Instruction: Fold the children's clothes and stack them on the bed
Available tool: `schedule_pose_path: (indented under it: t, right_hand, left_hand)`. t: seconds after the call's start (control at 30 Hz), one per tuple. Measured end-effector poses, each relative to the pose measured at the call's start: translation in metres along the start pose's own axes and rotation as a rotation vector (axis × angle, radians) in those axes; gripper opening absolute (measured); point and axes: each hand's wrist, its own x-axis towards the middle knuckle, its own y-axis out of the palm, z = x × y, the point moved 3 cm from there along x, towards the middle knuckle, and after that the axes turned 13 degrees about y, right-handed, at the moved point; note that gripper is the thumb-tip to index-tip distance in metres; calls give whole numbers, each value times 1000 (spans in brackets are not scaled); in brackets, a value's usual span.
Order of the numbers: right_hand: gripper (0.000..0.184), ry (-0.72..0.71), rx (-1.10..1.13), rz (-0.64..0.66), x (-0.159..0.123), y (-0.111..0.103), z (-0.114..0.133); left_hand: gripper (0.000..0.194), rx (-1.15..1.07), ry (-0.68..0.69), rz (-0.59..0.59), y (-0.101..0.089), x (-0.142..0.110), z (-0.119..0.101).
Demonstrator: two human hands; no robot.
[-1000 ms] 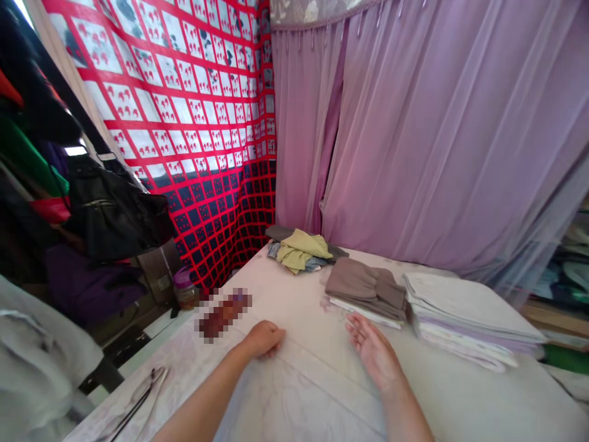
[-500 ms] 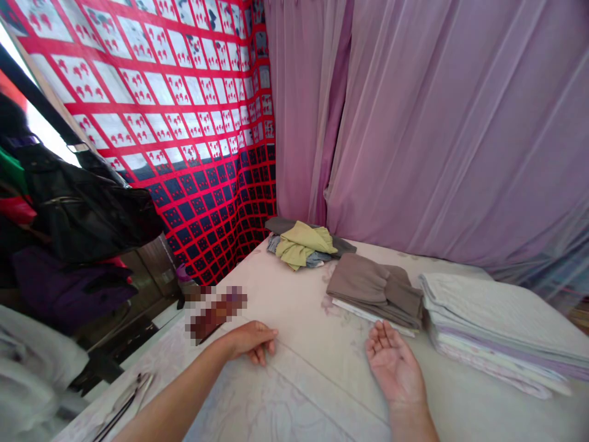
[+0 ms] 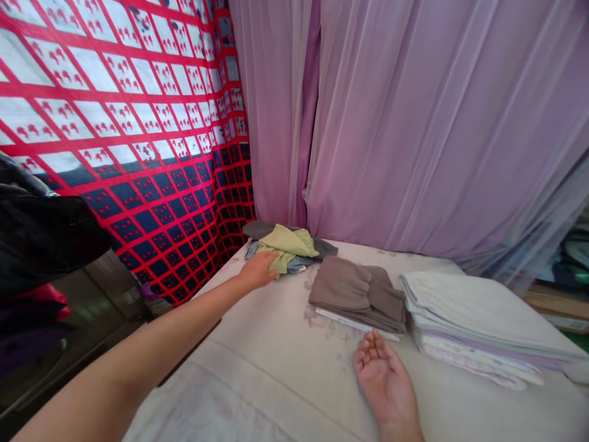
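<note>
- Mauve curtain (image 3: 414,135): hangs across the far side, in soft vertical folds, its lower part behind the bed.
- Bed (image 3: 276,350): spread with a pale floral sheet; it carries the folded and heaped fabrics.
- Printed cloth (image 3: 138,123): hangs at far left; red grid, white squares above, dark ones below.
- Stack of folded linens (image 3: 483,307): on the right of the bed; white on top, lilac and patterned layers under it.
- Brown folded cloth (image 3: 354,291): left of the stack, just beside it; a white folded piece (image 3: 354,324) shows beneath its near edge.
- Clothes pile (image 3: 294,242): far left on the bed, rumpled; yellow-green fabric on top, grey and bluish pieces under it.
- Left hand (image 3: 260,270): at the pile's near left edge, against the yellow-green fabric; I cannot tell whether its fingers grip.
- Right hand (image 3: 384,377): palm up, near the brown folded cloth; fingers loosely curled, unclosed.
</note>
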Motion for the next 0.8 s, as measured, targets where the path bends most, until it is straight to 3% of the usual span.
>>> schedule_pose_path:
  t: [0.1, 0.2, 0.3, 0.43, 0.5, 0.57, 0.67, 0.8]
  right_hand:
    - [26, -1, 2, -6, 0, 0, -1]
    - [27, 0, 5, -17, 0, 0, -2]
    - [27, -4, -14, -10, 2, -2, -3]
    - [26, -25, -86, 29, 7, -6, -3]
    - [26, -40, -103, 31, 8, -7, -2]
    - [24, -40, -99, 23, 8, -7, -2]
    - [23, -26, -74, 10, 6, -5, -3]
    - [25, -13, -42, 9, 5, -3, -5]
  left_hand:
    - [66, 250, 97, -81, -6, 45, -3]
    - [69, 524, 167, -80, 0, 78, -4]
    - [66, 530, 85, -15, 12, 96, 5]
    - [66, 357, -43, 194, 37, 97, 21]
    - [66, 324, -46, 231, 47, 91, 25]
    - [52, 300, -37, 242, 53, 85, 25]
    - [35, 249, -11, 282, 50, 79, 23]
    - [23, 135, 35, 394, 32, 73, 19]
